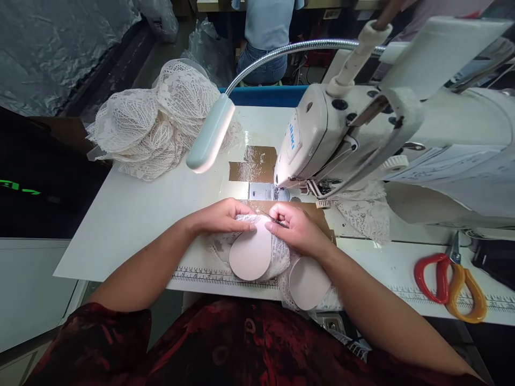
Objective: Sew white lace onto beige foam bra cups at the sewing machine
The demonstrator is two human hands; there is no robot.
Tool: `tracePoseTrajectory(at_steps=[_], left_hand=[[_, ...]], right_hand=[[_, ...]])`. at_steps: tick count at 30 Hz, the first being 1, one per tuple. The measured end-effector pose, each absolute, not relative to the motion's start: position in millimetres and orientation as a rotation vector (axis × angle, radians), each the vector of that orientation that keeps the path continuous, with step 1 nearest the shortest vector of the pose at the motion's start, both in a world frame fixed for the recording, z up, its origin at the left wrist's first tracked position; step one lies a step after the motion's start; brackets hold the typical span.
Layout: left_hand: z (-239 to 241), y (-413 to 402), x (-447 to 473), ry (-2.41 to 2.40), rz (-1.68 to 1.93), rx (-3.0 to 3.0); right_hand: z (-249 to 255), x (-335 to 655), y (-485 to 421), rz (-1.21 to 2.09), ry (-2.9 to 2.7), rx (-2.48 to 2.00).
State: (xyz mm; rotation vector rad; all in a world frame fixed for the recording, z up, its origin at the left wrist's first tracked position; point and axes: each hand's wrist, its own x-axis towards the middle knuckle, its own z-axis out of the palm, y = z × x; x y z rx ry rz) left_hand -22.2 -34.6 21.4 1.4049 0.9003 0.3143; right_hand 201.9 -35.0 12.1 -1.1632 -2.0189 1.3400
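White lace [281, 256] with a smooth pale pad [250, 256] on it is held near the front edge of the table [132, 214], just in front of the sewing machine [317, 134]. The top edge of the pad and lace is pinched by the left hand [225, 217], with the thumb laid on top and the fingers mostly tucked behind; almost no gap is left. A thin dark tool [277, 220] is gripped in the right hand [296, 225], with the fingers curled closed, and the pad is touched by the right thumb. What kind of tool it is cannot be told, as much of it is covered by the fingers. A second pale pad [309, 284] is seen below the right wrist, at the table's edge.

Clear plastic bags [209, 51] are seen at the back; what is in them is hard to make out. More lace is heaped in a pile [161, 118] on the left. The small parts under the machine's head are too tiny to be made out. A person [267, 32] behind the table is cut off by the top of the view. Part of the ruler strip [225, 276] is hidden by the lace.
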Motion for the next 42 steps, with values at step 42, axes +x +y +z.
tracePoseTrajectory(at_steps=[42], left_hand=[[21.5, 4.1, 16.1, 1.015, 0.097, 2.778]], right_hand=[[5.0, 219.9, -31.4, 0.484, -2.493, -1.486]])
